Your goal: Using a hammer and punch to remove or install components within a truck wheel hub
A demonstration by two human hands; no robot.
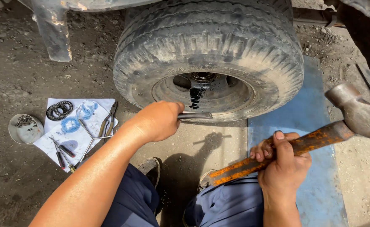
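I see one container, a round metal bowl at nine o'clock on the dirt, with small dark metal parts in it that I cannot count. Just beside it lies one white sheet carrying a stack of dark bearing rings, two blue rings, one pair of pliers and at least two screwdrivers. My left hand is clenched around one short metal bar, its tip pointing toward three o'clock and lying against the lower rim of the single tyre at twelve o'clock. My right hand, at four o'clock, grips the rusty orange handle of one hammer, head raised toward three o'clock. A blue mat lies beneath.
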